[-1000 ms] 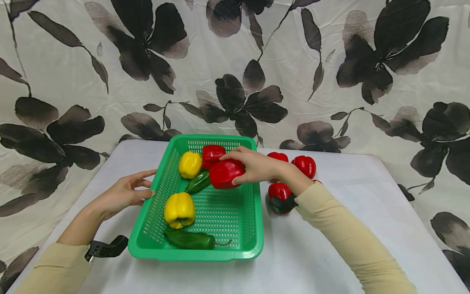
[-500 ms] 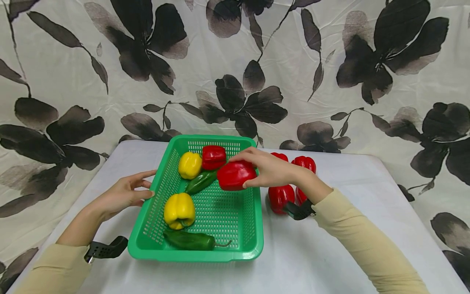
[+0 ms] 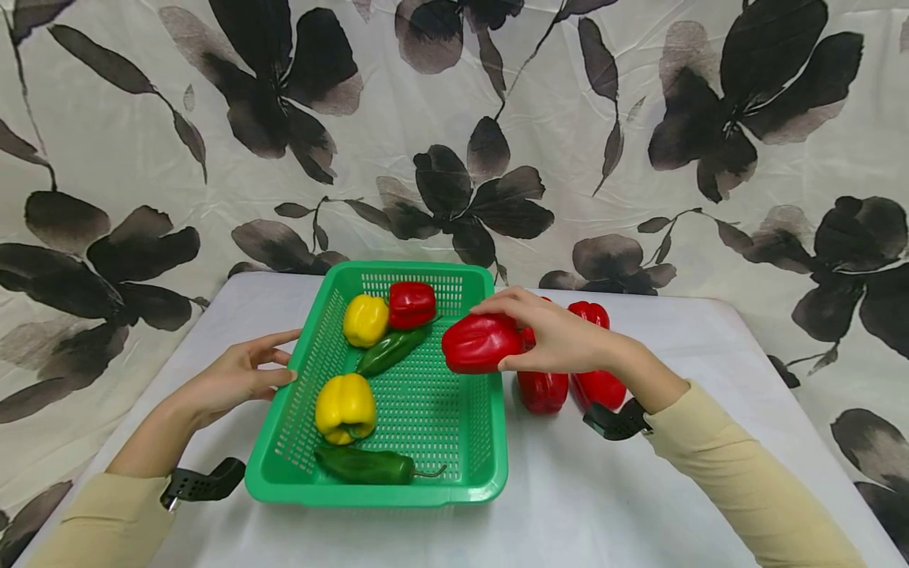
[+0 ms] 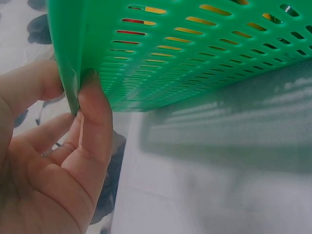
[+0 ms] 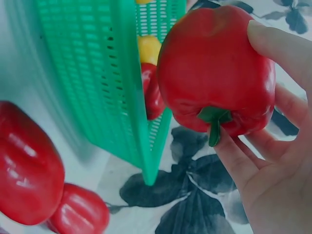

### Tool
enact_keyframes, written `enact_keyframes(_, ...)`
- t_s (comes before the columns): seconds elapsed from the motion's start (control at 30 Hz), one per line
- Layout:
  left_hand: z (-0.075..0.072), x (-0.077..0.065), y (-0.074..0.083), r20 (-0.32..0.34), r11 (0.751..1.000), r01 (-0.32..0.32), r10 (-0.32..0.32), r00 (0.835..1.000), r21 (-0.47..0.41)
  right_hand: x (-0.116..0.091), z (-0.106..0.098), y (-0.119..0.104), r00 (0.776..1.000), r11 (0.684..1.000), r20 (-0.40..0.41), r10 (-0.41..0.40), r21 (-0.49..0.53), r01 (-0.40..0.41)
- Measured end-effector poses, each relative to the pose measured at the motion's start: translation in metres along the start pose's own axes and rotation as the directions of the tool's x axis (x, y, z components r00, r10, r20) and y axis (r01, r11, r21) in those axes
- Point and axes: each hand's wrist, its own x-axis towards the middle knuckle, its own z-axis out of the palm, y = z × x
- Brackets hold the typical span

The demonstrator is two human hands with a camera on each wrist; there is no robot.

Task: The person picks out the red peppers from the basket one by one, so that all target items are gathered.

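Observation:
My right hand grips a red bell pepper above the right rim of a green perforated basket. In the right wrist view the pepper's green stem shows, with fingers wrapped about its far side. At the basket's left side my left hand pinches the rim; the left wrist view has the rim between thumb and fingers. Inside the basket lie a small yellow bell pepper, a larger yellow one, a red bell pepper and two long green peppers, one in the middle, one in front.
Several red bell peppers lie on the white tabletop right of the basket, including a near one, one beside it and a rear one. My right hand partly covers this group. A floral cloth hangs behind the table.
My right hand has moved right with the red bell pepper, from over the basket's inside to over its right rim. The left hand stays on the left rim.

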Motion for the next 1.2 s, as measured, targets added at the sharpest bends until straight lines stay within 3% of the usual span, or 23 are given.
enact_keyframes(0.27,0.000,0.000,-0.001,0.008,1.000,-0.001,0.001,1.000,0.005,-0.020,-0.008,0.005,0.999,1.000,-0.033,0.012,0.016,-0.011)
enact_keyframes(0.63,-0.001,0.000,0.000,0.010,1.000,0.001,-0.001,1.000,-0.003,-0.044,-0.003,0.015,0.995,1.000,-0.102,0.024,0.009,-0.023)
enact_keyframes(0.97,0.000,0.001,0.000,0.004,1.000,0.004,-0.004,1.000,0.001,-0.066,0.005,0.022,0.991,0.994,-0.087,0.103,0.040,-0.100)
enact_keyframes(1.2,0.000,0.000,0.001,0.007,1.000,0.007,-0.007,1.000,0.004,-0.082,0.012,0.029,0.991,0.993,-0.089,0.099,0.068,-0.093)
